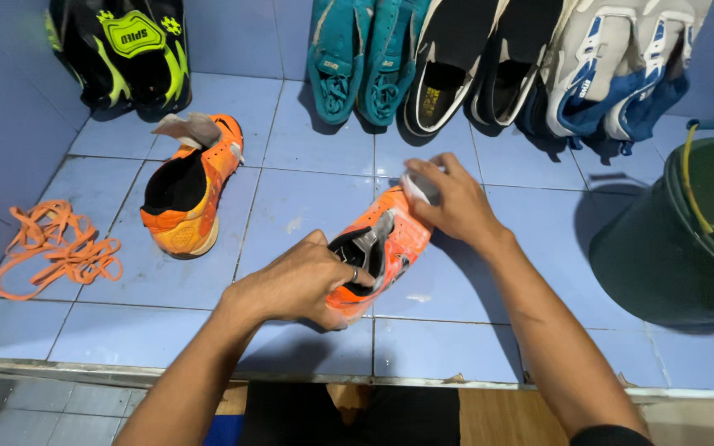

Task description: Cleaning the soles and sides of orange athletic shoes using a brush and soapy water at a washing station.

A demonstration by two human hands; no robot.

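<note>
Holding the orange shoe [382, 248] on the blue tiled ledge [291, 206], I see my left hand [295, 285] with fingers clamped on its heel, my right hand [448, 198] with fingers pinched on a white cloth [417, 188] at its toe, and the other orange shoe [188, 190] lying well apart.

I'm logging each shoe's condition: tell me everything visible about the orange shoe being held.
The orange shoe lies on the blue tiled ledge, toe pointing away. It looks synthetic, with a dark lining, a grey tongue and no laces visible. The left hand grips its heel opening; the right hand presses a pale cloth on the toe.
</note>
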